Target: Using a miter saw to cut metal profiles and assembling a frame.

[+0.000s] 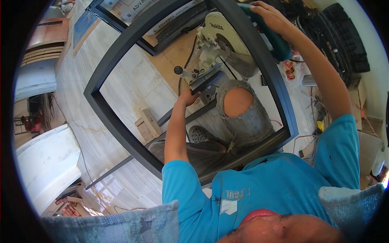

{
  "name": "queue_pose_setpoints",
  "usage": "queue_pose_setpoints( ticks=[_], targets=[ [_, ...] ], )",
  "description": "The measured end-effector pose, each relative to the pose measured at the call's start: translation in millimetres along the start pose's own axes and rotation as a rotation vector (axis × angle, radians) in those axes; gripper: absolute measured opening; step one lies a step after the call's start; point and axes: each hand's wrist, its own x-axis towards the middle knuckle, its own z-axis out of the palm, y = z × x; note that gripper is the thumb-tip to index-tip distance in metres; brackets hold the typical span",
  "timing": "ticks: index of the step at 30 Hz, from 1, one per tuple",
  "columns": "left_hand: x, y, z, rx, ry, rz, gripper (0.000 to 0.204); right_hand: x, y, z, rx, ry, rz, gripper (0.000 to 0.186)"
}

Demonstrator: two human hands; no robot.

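One right grip (272, 17) clasped the heavy-looking, rigid, cream-and-teal metal saw (219, 34) up top, seemingly its best hold (left grip (187, 97): couldn't tell).

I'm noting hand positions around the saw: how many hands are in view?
2. The left hand is beside the saw, seen through the dark frame; the right hand is on the teal part at upper right. No others show.
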Motion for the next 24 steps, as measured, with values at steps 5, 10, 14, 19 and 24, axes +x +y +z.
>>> queue_pose_setpoints(
  ticks=[5, 10, 14, 19, 24],
  targets=[
    [29, -37, 31, -0.123, 0.155, -0.147, 0.085, 4, 17, -9, 0.029, -0.005, -0.087, 0.044],
    [52, -38, 38, -0.191, 0.539, -0.045, 0.098, 4, 36, -15, 0.196, -0.064, -0.121, 0.044],
    [56, -25, 38, -0.069, 0.527, -0.206, 0.103, 5, 38, -15, 0.083, -0.035, -0.131, 0.045],
    [56, -25, 51, -0.073, 0.558, -0.210, 0.101, 3, 29, -12, -0.042, 0.052, -0.139, 0.047],
    [70, -46, 51, -0.062, 0.500, -0.168, 0.102, -2, 32, -4, -0.242, 0.129, -0.324, 0.049]
  ],
)
